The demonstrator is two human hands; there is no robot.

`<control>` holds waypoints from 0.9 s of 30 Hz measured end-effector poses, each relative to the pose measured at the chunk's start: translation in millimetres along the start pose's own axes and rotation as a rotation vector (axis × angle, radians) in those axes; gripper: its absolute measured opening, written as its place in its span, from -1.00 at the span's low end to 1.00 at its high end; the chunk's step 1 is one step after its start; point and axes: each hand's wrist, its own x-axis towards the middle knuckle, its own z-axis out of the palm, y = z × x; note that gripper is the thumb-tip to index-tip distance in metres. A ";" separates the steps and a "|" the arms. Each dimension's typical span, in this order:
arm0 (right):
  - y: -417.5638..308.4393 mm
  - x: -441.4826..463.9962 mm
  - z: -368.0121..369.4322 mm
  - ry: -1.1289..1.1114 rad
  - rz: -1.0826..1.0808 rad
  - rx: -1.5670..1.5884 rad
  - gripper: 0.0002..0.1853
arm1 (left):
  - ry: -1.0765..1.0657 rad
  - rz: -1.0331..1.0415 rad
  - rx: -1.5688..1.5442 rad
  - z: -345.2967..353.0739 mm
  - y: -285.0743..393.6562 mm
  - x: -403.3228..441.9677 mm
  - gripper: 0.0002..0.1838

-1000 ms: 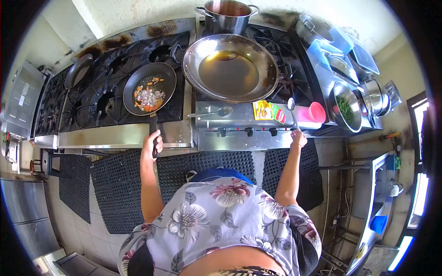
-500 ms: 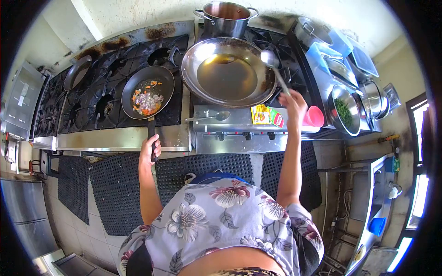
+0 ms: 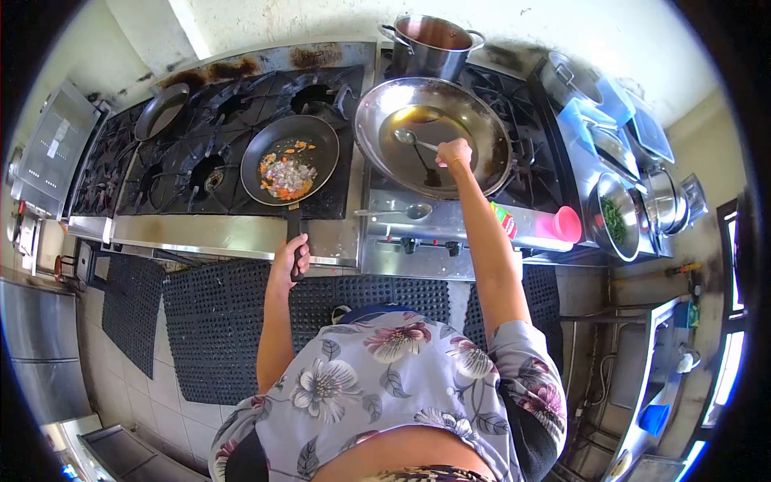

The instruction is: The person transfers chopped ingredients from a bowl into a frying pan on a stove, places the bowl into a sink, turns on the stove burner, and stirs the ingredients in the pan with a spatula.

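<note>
My left hand (image 3: 291, 259) is closed around the black handle of a frying pan (image 3: 255, 165), which sits on the left stove. Chopped onion and orange bits (image 3: 287, 176) lie in that pan. My right hand (image 3: 454, 153) grips a metal spoon (image 3: 405, 136) over the wide metal pan (image 3: 500, 145), whose bottom holds yellowish oil. The spoon's bowl is above or at the oil; which of the two I cannot tell. A second spoon (image 3: 418, 211) rests on the steel ledge in front, and a packet (image 3: 504, 218) is partly hidden behind my right forearm.
Behind the wide pan stands a tall pot (image 3: 432, 56). A pink cup (image 3: 566, 224) is on the ledge. Farther right are a bowl of chopped greens (image 3: 613, 221) and blue containers (image 3: 584, 120). Another dark pan (image 3: 162, 112) sits at the back left.
My right hand has carried the spoon from the ledge area up and left, over the wide pan. My left hand still holds the frying pan handle. The whole view has shifted slightly.
</note>
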 end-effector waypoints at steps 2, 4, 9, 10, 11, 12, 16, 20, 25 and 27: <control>3.5 3.8 9.3 -0.002 0.019 0.107 -0.84 | 0.000 0.001 0.008 0.0 -0.5 -1.4 -0.71; -1.2 -3.1 9.5 -0.063 0.036 0.173 -0.84 | -0.006 0.005 0.017 -0.5 0.2 -1.1 -0.71; 4.7 5.6 18.8 -0.130 0.060 0.369 -0.81 | 0.042 0.005 -0.008 5.3 2.5 -5.1 -0.74; 3.8 3.6 18.3 -0.125 0.056 0.395 -0.80 | 0.032 0.002 -0.024 2.8 0.8 -4.4 -0.77; 3.3 3.0 17.3 -0.130 0.047 0.406 -0.79 | 0.022 0.000 -0.040 0.8 -0.4 -3.9 -0.81; 1.4 0.0 15.1 -0.134 0.037 0.416 -0.79 | 0.015 0.000 -0.036 -0.8 -1.6 -4.4 -0.81; -18.1 -30.3 -0.2 -0.135 0.019 0.392 -0.78 | 0.006 -0.002 -0.039 -2.2 -2.1 -8.7 -0.81; -26.3 -45.3 -5.1 -0.125 -0.045 0.380 -0.78 | -0.007 -0.020 -0.087 -0.5 -1.3 -12.6 -0.82; -48.7 -74.1 -10.7 -0.164 -0.071 0.413 -0.79 | -0.016 0.001 -0.065 5.9 0.1 -21.5 -0.84; -54.4 -78.7 -8.4 -0.205 -0.091 0.428 -0.80 | -0.014 0.004 -0.067 8.0 0.3 -25.1 -0.84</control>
